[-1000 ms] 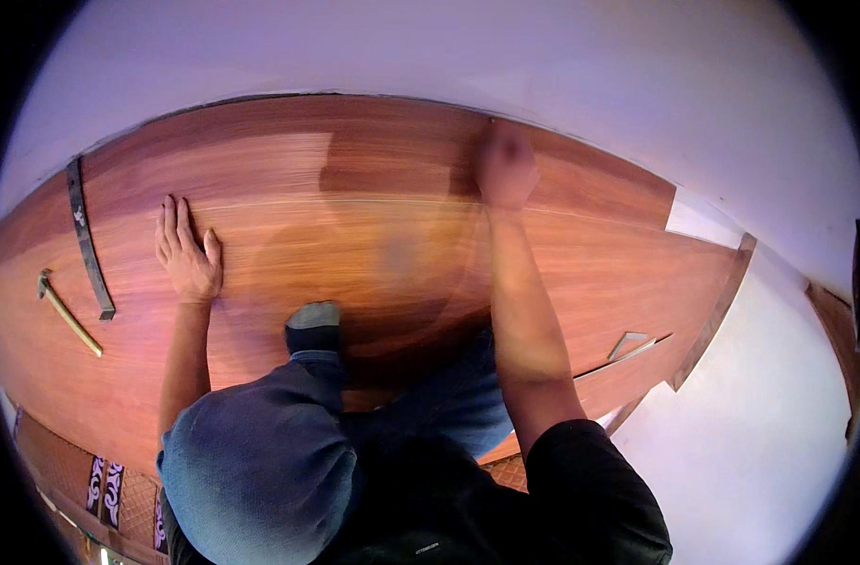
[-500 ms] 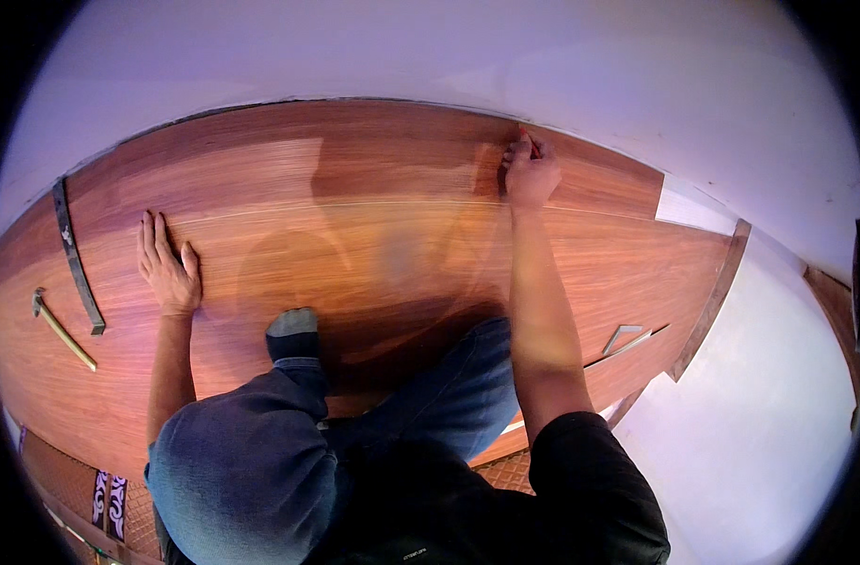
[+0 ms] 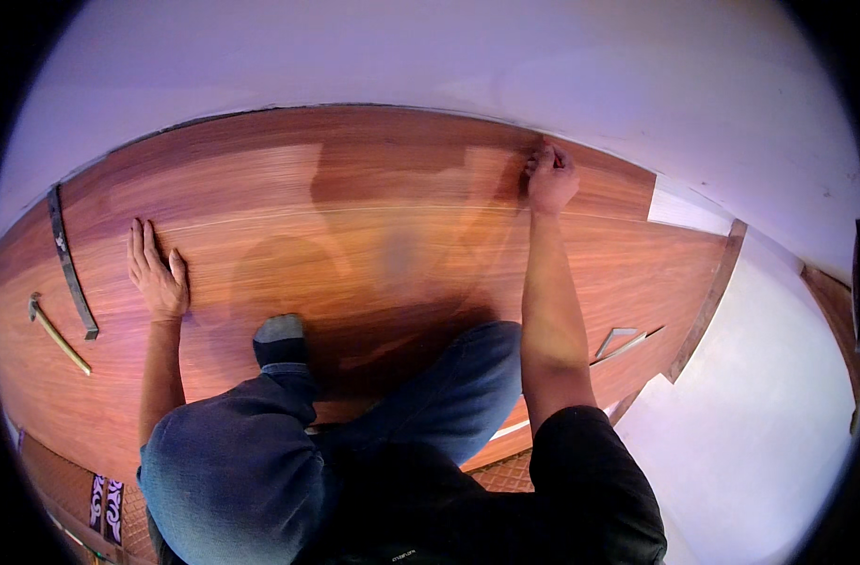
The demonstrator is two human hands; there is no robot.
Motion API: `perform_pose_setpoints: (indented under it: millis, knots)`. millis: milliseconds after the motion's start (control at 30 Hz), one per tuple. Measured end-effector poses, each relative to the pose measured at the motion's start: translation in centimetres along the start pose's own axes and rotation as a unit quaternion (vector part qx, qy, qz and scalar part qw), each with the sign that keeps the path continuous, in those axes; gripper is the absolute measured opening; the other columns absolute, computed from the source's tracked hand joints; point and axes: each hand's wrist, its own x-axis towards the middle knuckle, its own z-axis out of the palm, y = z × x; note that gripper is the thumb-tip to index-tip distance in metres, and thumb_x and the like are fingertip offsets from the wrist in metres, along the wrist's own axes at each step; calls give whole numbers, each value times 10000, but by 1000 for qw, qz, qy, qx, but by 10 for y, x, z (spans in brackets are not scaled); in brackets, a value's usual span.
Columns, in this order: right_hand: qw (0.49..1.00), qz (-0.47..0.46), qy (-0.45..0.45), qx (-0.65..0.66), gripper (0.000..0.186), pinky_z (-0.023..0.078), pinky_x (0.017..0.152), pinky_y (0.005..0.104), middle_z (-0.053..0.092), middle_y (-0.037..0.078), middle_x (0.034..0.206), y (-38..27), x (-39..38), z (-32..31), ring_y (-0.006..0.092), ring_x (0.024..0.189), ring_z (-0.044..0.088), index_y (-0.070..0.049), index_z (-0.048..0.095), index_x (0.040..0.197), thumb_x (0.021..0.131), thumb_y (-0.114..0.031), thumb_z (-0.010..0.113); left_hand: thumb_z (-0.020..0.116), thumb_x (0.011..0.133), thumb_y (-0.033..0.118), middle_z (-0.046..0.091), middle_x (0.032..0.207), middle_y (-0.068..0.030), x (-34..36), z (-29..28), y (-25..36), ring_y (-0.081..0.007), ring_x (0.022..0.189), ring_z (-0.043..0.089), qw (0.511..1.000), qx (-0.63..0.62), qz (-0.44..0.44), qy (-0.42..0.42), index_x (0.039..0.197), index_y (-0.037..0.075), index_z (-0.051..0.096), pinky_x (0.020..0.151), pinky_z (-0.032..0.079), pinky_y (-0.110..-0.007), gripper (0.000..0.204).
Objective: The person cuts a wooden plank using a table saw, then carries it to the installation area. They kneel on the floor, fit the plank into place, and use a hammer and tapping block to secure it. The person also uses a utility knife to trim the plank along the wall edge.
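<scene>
My left hand point(image 3: 160, 276) rests flat with fingers stretched on the wood-look floor planks point(image 3: 383, 254). At the wall's foot, my right hand point(image 3: 550, 185) is closed round a slim red tool point(image 3: 553, 153) that mostly hides in the fingers; its exact kind cannot be made out. Under that hand lies the last row of planks point(image 3: 401, 141), running along the white wall. Left of my left hand is a dark flat metal bar point(image 3: 70, 264) with a bent end, and beyond it a hammer point(image 3: 59, 334) with a light handle.
Thin offcut strips point(image 3: 627, 347) lie right of my right forearm. A pale bare patch point(image 3: 689, 205) shows at the row's right end, near a brown edge strip point(image 3: 710, 301) bordering a white surface. My socked foot point(image 3: 281, 341) stands on the planks. Patterned matting point(image 3: 105, 504) is at lower left.
My right hand has moved a little to the right along the wall, and less of the red tool shows. My left hand stays flat on the planks; the whole view has shifted slightly.
</scene>
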Motion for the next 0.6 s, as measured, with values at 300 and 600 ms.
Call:
perform_pose_setpoints:
  millis: [300, 600]
  knots:
    - [999, 30, 8, 39, 245, 568, 572, 281, 721, 77, 797, 22, 39, -40, 128, 648, 692, 35, 718, 1127, 1059, -163, 591, 464, 1070, 384, 321, 1686, -150, -2, -9, 5, -368, 1545, 291, 999, 24, -2, -25, 1619, 72, 347, 1249, 232, -506, 642]
    - [987, -70, 143, -1, 313, 567, 864, 363, 713, 120, 1068, 88, -28, -95, 235, 958, 689, 36, 690, 1202, 1073, -233, 596, 587, 1069, 240, 516, 1527, -208, -40, -7, -13, -318, 1407, 500, 912, -338, -232, -19, 1542, -18, 416, 1179, 387, -423, 564]
